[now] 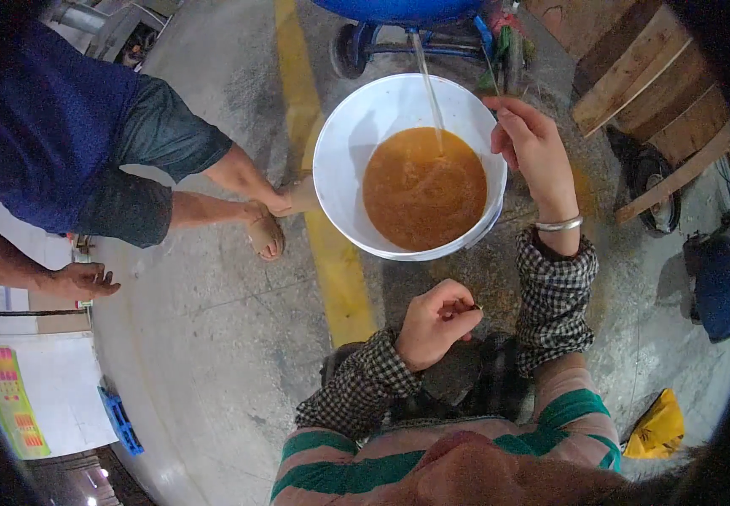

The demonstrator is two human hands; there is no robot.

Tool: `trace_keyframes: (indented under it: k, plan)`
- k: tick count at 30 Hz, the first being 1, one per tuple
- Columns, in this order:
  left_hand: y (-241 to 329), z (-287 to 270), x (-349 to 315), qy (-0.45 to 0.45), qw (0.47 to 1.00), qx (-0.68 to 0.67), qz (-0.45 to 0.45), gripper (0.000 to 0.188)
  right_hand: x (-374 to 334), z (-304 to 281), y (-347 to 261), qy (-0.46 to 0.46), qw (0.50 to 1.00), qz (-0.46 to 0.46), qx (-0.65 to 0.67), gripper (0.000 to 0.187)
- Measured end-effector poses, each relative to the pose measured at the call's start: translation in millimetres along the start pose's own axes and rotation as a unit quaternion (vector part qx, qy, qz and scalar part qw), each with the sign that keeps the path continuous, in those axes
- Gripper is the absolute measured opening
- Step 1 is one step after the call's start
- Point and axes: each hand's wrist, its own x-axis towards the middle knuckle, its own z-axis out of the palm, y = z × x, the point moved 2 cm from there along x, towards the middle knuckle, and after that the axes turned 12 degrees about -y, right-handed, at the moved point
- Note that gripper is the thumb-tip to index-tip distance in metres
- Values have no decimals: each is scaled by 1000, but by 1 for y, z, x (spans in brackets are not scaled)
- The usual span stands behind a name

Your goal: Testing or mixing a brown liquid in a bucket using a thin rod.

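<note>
A white bucket stands on the floor in front of me, partly filled with orange-brown, frothy liquid. A thin clear stream runs into it from the blue machine above. At the bucket's right rim is my right hand, its fingers curled and thumb pressed to the forefinger. A thin line ends near those fingertips; what they hold is too small to make out. My left hand is closed in a pinch below the bucket, apart from it. A tiny dark bit shows at its fingertips, too small to name.
The blue wheeled machine stands beyond the bucket. Another person in dark shorts and sandals is at the left, one foot close to the bucket. Wooden boards lean at the upper right. A yellow stripe crosses the concrete floor.
</note>
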Motion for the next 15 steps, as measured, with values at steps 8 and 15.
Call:
trace_keyframes:
  k: [8,15]
  plan:
    - [-1,1,-2,12,1000,22,0,14,-1,4,2,-10,1000,11,7,25]
    - [-4,2,1,18,1000,2,4,13,1,-3,4,-2,1000,8,-3,24]
